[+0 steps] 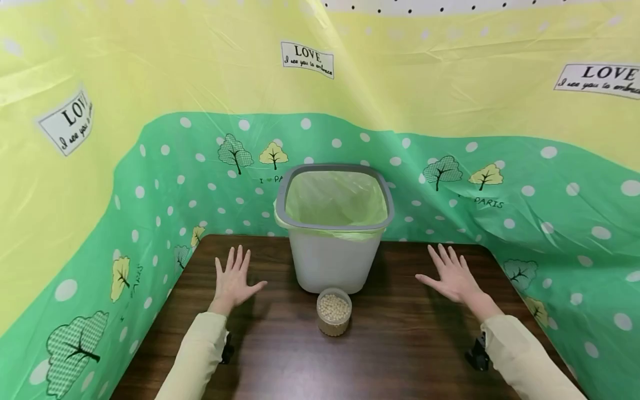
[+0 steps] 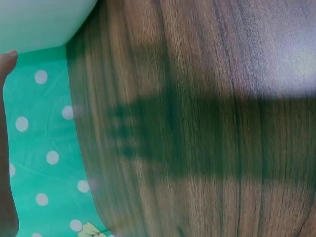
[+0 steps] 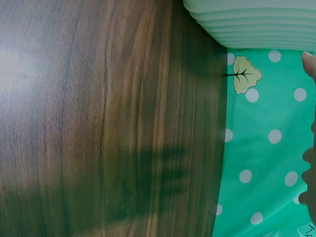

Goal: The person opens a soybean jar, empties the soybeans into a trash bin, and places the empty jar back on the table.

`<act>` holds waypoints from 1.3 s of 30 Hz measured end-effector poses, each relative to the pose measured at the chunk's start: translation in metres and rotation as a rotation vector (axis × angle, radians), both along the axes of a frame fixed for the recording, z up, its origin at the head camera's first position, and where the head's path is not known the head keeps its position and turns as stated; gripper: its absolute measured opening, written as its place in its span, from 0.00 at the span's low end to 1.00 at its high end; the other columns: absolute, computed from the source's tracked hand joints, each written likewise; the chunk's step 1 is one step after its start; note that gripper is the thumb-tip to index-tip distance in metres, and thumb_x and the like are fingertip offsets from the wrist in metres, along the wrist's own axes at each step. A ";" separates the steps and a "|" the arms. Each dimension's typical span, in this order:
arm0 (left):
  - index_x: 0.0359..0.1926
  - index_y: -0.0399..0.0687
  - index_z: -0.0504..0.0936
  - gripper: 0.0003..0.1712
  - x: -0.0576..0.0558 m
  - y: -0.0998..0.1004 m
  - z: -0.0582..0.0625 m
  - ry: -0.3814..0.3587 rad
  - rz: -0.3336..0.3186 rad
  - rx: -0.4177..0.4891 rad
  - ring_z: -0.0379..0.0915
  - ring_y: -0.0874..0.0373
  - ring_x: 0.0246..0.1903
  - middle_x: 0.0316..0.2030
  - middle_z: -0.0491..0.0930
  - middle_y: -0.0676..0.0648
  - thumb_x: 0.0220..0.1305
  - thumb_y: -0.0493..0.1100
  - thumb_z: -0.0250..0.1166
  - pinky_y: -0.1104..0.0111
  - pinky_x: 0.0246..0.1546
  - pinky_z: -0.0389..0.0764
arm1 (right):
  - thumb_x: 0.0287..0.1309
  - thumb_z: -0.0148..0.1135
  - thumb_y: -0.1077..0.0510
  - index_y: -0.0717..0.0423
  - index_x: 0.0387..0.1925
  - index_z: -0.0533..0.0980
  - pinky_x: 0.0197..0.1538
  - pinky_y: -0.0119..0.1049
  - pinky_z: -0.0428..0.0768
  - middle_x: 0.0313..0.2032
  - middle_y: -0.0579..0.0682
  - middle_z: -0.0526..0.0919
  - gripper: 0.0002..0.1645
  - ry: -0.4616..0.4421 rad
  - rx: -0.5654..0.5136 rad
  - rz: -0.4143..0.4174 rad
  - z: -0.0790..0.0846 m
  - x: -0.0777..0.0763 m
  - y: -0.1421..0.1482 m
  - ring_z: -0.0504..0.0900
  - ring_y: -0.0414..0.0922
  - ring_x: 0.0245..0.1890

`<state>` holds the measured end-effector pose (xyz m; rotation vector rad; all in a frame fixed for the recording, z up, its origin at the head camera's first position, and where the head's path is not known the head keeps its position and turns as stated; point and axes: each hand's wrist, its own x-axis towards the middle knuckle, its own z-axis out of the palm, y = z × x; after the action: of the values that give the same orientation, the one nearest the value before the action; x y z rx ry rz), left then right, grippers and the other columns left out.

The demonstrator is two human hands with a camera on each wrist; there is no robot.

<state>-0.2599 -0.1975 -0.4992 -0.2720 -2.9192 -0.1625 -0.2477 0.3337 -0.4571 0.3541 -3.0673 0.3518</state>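
My left hand [image 1: 234, 283] is held over the left part of the table with its fingers spread straight and nothing in it. On the other side my right hand [image 1: 454, 279] is spread the same way, also holding nothing. Between them, at the back, stands a white trash bin [image 1: 332, 261] with a grey rim and a pale green bag lining it. In front of the bin is a clear round tub [image 1: 334, 312] filled with small beige beads or beans. Both wrist views catch only the edge of a hand, with the left thumb [image 2: 7, 63] and right thumb [image 3: 309, 64] near the bin.
The dark wood table [image 1: 320, 366] has rounded back corners. A green and yellow patterned curtain [image 1: 210, 166] hangs behind it and along both sides, close to the table's edges. Shadows of the hands and arms fall on the wood.
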 end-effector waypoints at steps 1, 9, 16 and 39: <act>0.70 0.42 0.48 0.58 0.000 0.001 0.000 0.004 -0.005 -0.003 0.32 0.43 0.68 0.69 0.42 0.38 0.49 0.72 0.56 0.40 0.60 0.32 | 0.54 0.49 0.30 0.63 0.69 0.44 0.60 0.65 0.38 0.65 0.73 0.44 0.56 0.002 -0.010 0.004 0.000 0.001 -0.001 0.39 0.70 0.64; 0.70 0.43 0.49 0.57 0.007 0.016 -0.001 0.048 -0.095 -0.017 0.33 0.45 0.68 0.70 0.43 0.41 0.49 0.73 0.55 0.40 0.61 0.37 | 0.55 0.51 0.33 0.60 0.69 0.46 0.60 0.64 0.40 0.65 0.71 0.46 0.53 0.040 -0.083 0.053 -0.006 0.007 -0.010 0.42 0.69 0.64; 0.70 0.43 0.48 0.56 0.015 0.031 0.001 0.082 -0.191 -0.003 0.37 0.46 0.68 0.69 0.43 0.42 0.50 0.72 0.55 0.48 0.64 0.42 | 0.56 0.51 0.34 0.59 0.69 0.44 0.60 0.64 0.42 0.66 0.70 0.45 0.52 0.034 -0.090 0.094 -0.006 0.011 -0.019 0.42 0.67 0.65; 0.64 0.31 0.60 0.50 0.044 0.100 -0.004 0.145 -0.540 0.149 0.57 0.45 0.62 0.63 0.60 0.36 0.51 0.63 0.62 0.58 0.61 0.60 | 0.53 0.57 0.36 0.55 0.69 0.49 0.61 0.59 0.52 0.67 0.60 0.51 0.51 0.028 -0.226 0.223 -0.043 0.042 -0.072 0.50 0.61 0.66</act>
<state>-0.2159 -0.0976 -0.5033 -0.9933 -2.6041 -0.4170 -0.2061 0.2613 -0.4997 0.6825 -2.9235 0.6876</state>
